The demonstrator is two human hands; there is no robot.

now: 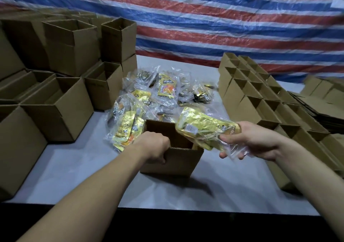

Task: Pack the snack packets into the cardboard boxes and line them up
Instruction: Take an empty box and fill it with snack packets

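My left hand (154,147) grips the near rim of the open cardboard box (178,160), thumb outside; my right hand (250,141) pinches a gold snack packet (205,128) tilted over the box's right edge; bagged packets (162,94) lie heaped just behind the box; stacked boxes (55,109) stand to its left, rowed boxes (260,100) to its right.

Dim overhead light, soft shadows on the table (74,176), glare on foil packets (165,89), wide-angle bending and blur at edges

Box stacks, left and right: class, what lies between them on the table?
In the head view, a pile of snack packets and one open box.
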